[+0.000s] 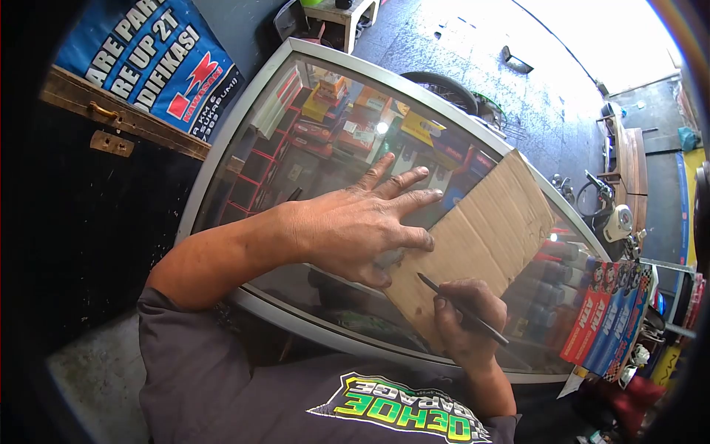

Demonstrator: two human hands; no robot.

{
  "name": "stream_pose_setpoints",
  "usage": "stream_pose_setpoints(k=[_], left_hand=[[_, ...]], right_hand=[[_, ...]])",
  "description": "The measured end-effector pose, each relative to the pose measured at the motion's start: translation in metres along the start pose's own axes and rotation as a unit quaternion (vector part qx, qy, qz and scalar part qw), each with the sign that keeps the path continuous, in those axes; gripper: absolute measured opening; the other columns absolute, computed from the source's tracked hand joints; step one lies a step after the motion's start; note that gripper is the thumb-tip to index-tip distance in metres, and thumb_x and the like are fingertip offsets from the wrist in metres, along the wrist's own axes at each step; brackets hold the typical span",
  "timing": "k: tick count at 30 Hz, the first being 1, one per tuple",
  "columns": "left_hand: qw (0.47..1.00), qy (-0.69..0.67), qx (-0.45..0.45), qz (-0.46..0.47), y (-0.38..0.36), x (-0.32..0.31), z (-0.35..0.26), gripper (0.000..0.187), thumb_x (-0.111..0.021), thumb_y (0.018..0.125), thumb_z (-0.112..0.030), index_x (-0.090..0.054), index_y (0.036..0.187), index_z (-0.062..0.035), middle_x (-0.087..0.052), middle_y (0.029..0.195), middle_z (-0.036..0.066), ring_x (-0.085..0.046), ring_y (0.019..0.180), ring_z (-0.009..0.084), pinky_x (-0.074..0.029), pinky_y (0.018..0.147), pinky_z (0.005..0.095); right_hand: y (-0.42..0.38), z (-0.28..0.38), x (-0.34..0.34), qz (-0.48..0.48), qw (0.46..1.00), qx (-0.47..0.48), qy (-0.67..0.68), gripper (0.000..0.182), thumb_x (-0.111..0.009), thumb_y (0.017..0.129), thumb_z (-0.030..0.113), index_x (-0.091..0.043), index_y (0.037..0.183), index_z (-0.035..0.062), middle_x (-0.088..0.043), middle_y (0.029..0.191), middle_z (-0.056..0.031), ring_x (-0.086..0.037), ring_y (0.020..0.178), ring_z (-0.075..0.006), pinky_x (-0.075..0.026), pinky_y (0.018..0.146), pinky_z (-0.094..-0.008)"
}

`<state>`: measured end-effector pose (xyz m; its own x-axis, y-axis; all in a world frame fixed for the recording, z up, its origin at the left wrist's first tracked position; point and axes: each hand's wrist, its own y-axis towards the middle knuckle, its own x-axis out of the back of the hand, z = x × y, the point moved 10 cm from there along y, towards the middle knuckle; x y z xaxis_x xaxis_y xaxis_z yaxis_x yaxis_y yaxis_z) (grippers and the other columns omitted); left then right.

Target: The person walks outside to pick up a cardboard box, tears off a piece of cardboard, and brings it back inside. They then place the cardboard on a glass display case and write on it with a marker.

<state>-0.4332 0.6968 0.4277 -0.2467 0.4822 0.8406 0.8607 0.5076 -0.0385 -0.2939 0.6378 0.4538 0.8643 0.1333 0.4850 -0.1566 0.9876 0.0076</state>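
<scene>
A flat piece of brown cardboard (484, 222) lies slantwise across the glass top of a display case (355, 322). Spread over the glass, my left hand (370, 226) has its fingers apart, with the thumb and a fingertip at the cardboard's left edge. My right hand (473, 318) rests over the lower part of the cardboard, fingers closed around a dark, slim pen (473, 314). The pen's tip points up and left, close over the cardboard's surface. No writing shows clearly on the cardboard.
Boxed parts (355, 137) are visible through the glass. Red and blue boxes (603, 318) stand at the case's right end. A motorbike wheel (444, 89) is beyond the case, and a scooter (617, 222) stands farther right. A blue banner (148, 59) hangs at upper left.
</scene>
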Motion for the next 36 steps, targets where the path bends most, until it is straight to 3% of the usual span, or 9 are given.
stream_pose_setpoints(k=[23,29,32,36], left_hand=[[1.0,-0.004,0.004,-0.001,0.0,0.0,0.0,0.06,-0.084,0.075,-0.036,-0.065,0.131,-0.0241,-0.024,0.162,0.02,-0.01,0.153,0.0466,-0.001,0.123,0.065],[1.0,-0.002,0.007,0.004,0.0,-0.001,0.0,0.061,-0.084,0.075,-0.036,-0.064,0.132,-0.0252,-0.023,0.163,0.019,-0.008,0.153,0.0461,0.0,0.123,0.0653],[1.0,-0.003,0.01,0.008,0.0,-0.001,0.002,0.062,-0.084,0.076,-0.038,-0.063,0.133,-0.0256,-0.023,0.162,0.019,-0.007,0.153,0.046,0.001,0.123,0.0654],[1.0,0.001,0.005,0.003,0.0,-0.001,0.001,0.062,-0.083,0.076,-0.038,-0.063,0.134,-0.026,-0.023,0.163,0.019,-0.007,0.153,0.0455,0.001,0.123,0.0647]], right_hand=[[0.003,0.005,0.0,-0.022,0.999,0.009,-0.037,0.016,-0.073,0.082,0.001,-0.069,0.097,-0.0019,-0.072,0.08,-0.0103,-0.068,0.067,-0.0119,-0.054,0.062,-0.0257],[0.0,0.005,-0.003,0.026,0.998,0.039,-0.05,0.016,-0.074,0.079,0.001,-0.069,0.094,-0.0013,-0.072,0.079,-0.0115,-0.068,0.063,-0.0134,-0.053,0.058,-0.0262],[-0.007,0.003,0.0,0.061,0.997,0.028,-0.04,0.015,-0.074,0.078,0.001,-0.069,0.092,-0.0015,-0.071,0.077,-0.0122,-0.068,0.062,-0.0147,-0.053,0.057,-0.0266],[-0.014,-0.012,0.027,0.0,0.999,-0.029,-0.046,0.011,-0.073,0.078,0.0,-0.069,0.089,-0.0019,-0.07,0.075,-0.0118,-0.068,0.063,-0.0148,-0.053,0.058,-0.0261]])
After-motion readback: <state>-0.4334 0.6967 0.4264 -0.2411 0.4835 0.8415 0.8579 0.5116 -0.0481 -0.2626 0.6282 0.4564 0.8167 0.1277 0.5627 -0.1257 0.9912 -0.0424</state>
